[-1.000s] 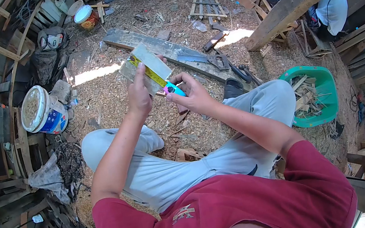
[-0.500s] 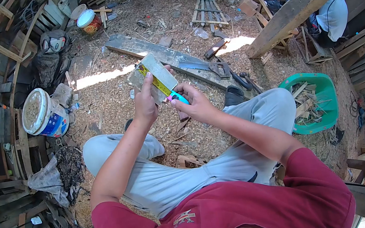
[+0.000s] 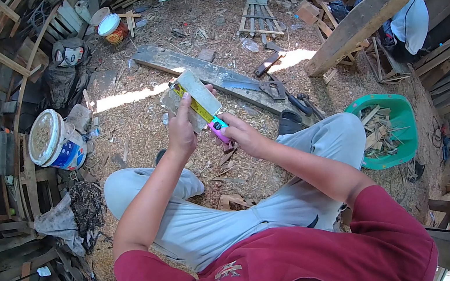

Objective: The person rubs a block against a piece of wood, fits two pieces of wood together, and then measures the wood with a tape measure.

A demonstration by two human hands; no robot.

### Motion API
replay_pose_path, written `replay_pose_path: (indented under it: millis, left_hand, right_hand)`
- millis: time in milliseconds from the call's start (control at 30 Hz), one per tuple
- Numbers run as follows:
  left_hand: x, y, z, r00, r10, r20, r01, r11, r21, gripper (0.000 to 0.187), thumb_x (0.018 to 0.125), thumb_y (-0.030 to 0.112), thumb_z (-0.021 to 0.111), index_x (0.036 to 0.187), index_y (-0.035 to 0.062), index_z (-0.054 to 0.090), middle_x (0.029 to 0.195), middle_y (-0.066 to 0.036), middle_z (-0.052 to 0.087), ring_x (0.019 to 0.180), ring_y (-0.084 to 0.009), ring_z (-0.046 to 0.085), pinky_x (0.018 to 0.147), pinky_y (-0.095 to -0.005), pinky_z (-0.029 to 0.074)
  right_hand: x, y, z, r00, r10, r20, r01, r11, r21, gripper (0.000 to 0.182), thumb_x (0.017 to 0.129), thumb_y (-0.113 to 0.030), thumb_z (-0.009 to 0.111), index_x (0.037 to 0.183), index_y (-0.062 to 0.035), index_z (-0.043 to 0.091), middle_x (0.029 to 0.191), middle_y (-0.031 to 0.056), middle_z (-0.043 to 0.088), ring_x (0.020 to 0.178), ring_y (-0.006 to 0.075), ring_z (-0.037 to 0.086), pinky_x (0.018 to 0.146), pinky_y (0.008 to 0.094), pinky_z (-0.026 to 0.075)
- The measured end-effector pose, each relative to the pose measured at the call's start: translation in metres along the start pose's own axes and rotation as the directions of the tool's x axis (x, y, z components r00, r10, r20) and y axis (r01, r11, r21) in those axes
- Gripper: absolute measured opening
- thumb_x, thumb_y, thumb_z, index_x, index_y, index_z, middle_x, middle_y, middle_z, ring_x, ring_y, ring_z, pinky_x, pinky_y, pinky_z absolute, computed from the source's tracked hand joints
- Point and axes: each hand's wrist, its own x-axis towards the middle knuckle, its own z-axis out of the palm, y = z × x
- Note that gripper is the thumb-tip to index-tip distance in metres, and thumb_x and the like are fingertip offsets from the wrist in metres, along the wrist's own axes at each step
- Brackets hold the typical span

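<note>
My left hand is closed round a pale rectangular block, its thumb pressing the yellow blade of a tape measure along the block's face. The pink and turquoise tape case is in my right hand, at the block's lower end. A greyish flat piece shows behind the block; how it is held is hidden. Beyond my hands a handsaw lies on a long wooden plank.
A green tub of wood scraps stands right of my knee. At the left is a white bucket. A slanting wooden post rises at the right. Near the saw lies a dark-handled tool. Shavings cover the floor.
The tape case has turned in my right hand, with more of its pink side showing. Both hands stay in nearly the same place with the block.
</note>
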Motion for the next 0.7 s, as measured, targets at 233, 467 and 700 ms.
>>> replay_pose_path:
  millis: [233,467,700]
  left_hand:
    - [-0.002,-0.007,-0.002,0.997,-0.046,0.067,0.041,0.997,0.061,0.052,0.113,0.035,0.04,0.148,-0.0029,0.05,0.141,-0.019,0.064,0.134,-0.03,0.061,0.116,-0.0449,0.047]
    - [-0.003,-0.01,-0.001,0.997,-0.053,0.055,0.055,0.998,-0.038,0.05,0.114,0.03,0.042,0.149,-0.0056,0.046,0.14,-0.021,0.065,0.132,-0.0323,0.063,0.113,-0.0449,0.051]
    - [-0.001,-0.015,-0.002,0.995,-0.074,0.072,0.074,0.997,0.012,0.066,0.114,0.049,0.032,0.151,-0.0034,0.047,0.146,-0.021,0.06,0.136,-0.0319,0.059,0.118,-0.0456,0.045]
  right_hand:
    - [-0.001,0.005,0.003,0.997,0.008,-0.076,-0.009,1.0,-0.012,0.044,0.103,-0.02,0.047,0.141,0.0006,0.053,0.094,0.0029,0.059,0.081,0.0117,0.054,0.072,0.0298,0.046]
    - [-0.002,0.003,0.004,0.993,-0.001,-0.12,-0.015,0.992,-0.128,0.033,0.104,-0.017,0.047,0.129,-0.0002,0.058,0.093,0.001,0.059,0.081,0.0102,0.053,0.073,0.0291,0.046]
    - [-0.005,-0.002,0.011,0.98,-0.039,-0.196,0.012,0.991,-0.135,0.033,0.104,-0.02,0.054,0.129,-0.0009,0.063,0.087,0.0003,0.058,0.076,0.0091,0.053,0.068,0.0289,0.045]
